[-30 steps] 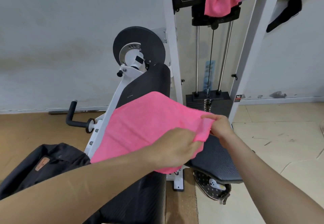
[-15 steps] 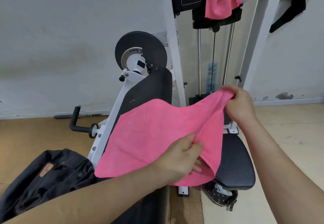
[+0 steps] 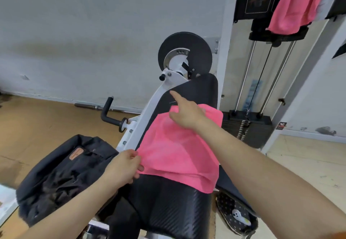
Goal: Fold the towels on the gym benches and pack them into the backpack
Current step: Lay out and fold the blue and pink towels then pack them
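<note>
- Lying doubled on the sloping black ribbed bench pad (image 3: 196,89), the pink cloth towel (image 3: 177,150) gets the flat backing a fold needs; its lower edges do not yet line up.
- Your left hand (image 3: 123,167) pinches the towel's near left edge, probably to keep the layers matched and stop them sliding downhill.
- Your right hand (image 3: 187,114) sits at the top edge, forefinger stretched onto the pad. Whether its other fingers grip cloth, I cannot tell. The hands are well apart.
- The slumped black fabric backpack (image 3: 61,175) lies just left of the bench, handy for packing.
- A second pink towel (image 3: 297,5) drapes over the weight machine, not yet folded.
</note>
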